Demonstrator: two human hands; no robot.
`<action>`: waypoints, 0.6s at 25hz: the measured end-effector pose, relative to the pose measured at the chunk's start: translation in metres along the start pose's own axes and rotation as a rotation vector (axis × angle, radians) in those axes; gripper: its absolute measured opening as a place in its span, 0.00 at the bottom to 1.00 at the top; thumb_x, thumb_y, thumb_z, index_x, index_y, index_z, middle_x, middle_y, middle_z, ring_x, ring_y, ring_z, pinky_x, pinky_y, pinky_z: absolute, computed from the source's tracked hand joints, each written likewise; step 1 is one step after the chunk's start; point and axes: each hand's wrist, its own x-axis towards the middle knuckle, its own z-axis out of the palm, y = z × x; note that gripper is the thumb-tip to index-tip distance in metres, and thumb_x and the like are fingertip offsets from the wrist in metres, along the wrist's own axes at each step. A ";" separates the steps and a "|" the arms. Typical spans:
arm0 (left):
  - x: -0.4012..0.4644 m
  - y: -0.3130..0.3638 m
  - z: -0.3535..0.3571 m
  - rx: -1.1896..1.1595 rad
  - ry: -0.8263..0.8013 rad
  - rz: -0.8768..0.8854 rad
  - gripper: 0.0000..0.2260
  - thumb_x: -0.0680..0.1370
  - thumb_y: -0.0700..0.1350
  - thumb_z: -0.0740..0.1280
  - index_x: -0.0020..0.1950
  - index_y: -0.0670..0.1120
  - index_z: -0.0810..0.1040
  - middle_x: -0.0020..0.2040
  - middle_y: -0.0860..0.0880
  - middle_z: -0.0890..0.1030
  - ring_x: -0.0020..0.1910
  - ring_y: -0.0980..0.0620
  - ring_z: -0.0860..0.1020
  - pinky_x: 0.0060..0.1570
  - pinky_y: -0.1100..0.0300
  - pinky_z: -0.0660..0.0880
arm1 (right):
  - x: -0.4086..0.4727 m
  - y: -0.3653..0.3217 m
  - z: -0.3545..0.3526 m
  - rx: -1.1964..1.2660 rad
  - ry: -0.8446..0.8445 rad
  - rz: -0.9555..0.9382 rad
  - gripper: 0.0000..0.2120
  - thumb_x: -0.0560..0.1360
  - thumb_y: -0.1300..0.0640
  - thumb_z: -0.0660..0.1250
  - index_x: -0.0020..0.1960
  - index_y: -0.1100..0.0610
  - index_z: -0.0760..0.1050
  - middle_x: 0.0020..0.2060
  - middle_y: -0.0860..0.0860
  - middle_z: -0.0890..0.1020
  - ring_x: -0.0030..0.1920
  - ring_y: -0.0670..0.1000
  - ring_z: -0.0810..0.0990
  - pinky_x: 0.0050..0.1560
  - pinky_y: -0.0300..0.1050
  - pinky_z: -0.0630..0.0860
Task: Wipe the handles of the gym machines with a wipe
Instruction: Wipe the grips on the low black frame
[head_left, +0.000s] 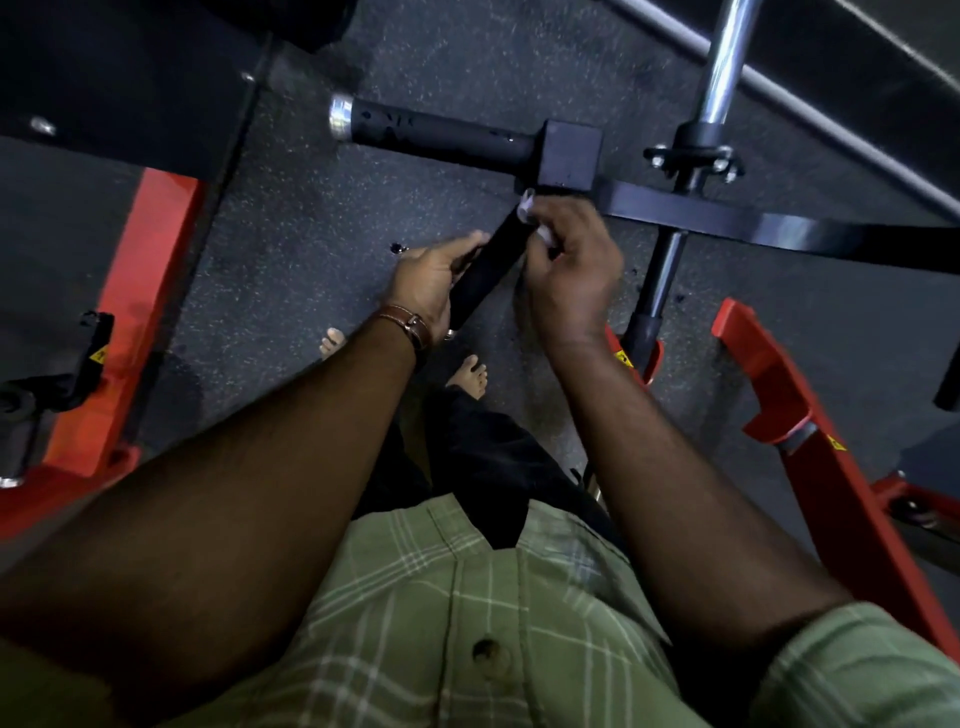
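Observation:
A black padded handle (488, 273) slants down from the machine's black square block (569, 153) toward me. My left hand (428, 283) grips its lower part from the left. My right hand (574, 270) pinches a small white wipe (527, 205) against the handle's upper end, close under the block. A second black handle (441, 130) with a silver end cap sticks out leftward from the same block; neither hand touches it.
A chrome bar (724, 62) rises at the top right above a black post (657, 291). Red frame beams stand at the left (130, 291) and right (810, 415). Speckled dark rubber floor (291, 234) lies below, with my bare feet (467, 371) on it.

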 end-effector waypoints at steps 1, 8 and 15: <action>-0.001 -0.001 0.002 -0.014 -0.006 0.006 0.05 0.78 0.36 0.67 0.48 0.35 0.82 0.39 0.43 0.85 0.38 0.50 0.84 0.41 0.59 0.81 | -0.006 -0.003 0.002 -0.028 -0.095 -0.049 0.11 0.68 0.68 0.66 0.47 0.62 0.84 0.44 0.56 0.84 0.47 0.53 0.83 0.49 0.45 0.78; 0.002 -0.005 0.000 0.066 -0.027 0.019 0.10 0.77 0.30 0.67 0.57 0.34 0.81 0.44 0.41 0.85 0.42 0.48 0.84 0.48 0.58 0.82 | -0.006 0.007 0.003 0.067 -0.023 -0.026 0.11 0.65 0.71 0.67 0.43 0.62 0.84 0.41 0.53 0.85 0.44 0.49 0.82 0.48 0.40 0.77; 0.007 -0.009 -0.003 0.126 -0.020 0.049 0.07 0.77 0.32 0.69 0.54 0.38 0.83 0.42 0.45 0.86 0.41 0.52 0.83 0.52 0.58 0.80 | -0.002 0.015 0.030 0.730 0.372 0.875 0.06 0.72 0.69 0.70 0.44 0.60 0.81 0.40 0.60 0.84 0.40 0.53 0.81 0.44 0.47 0.78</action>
